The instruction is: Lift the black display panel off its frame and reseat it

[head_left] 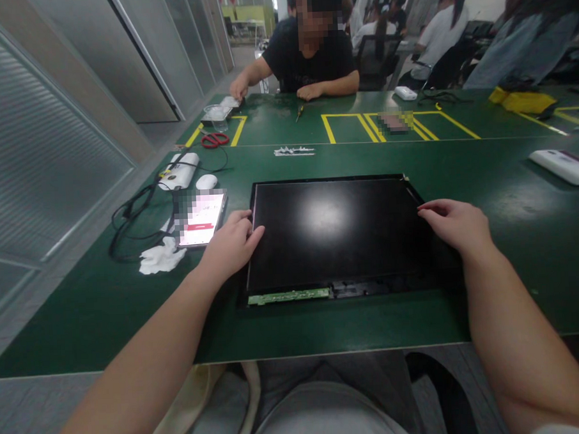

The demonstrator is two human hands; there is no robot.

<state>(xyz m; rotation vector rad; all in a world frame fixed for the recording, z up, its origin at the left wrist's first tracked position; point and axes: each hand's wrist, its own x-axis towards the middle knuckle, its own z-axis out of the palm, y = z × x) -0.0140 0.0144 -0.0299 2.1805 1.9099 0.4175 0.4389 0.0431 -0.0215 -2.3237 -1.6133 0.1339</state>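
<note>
A black display panel (338, 240) lies flat on the green table in front of me, a bright reflection on its screen. Along its near edge runs a narrow green circuit board (289, 296). My left hand (230, 245) grips the panel's left edge, its thumb over the screen border and its fingers curled at the side. At the right edge, my right hand (457, 222) is closed in a pinch, thumb and fingers on the panel's border. The undersides of both hands' fingertips are partly hidden.
Left of the panel are a lit phone (203, 217), a crumpled tissue (161, 256), black cables (126, 211), a white device (179, 170) and red scissors (214, 139). Beyond lie small white strips (293, 151) and a screwdriver (299, 111). Across sits a co-worker (312, 65); a white box (563, 166) lies right.
</note>
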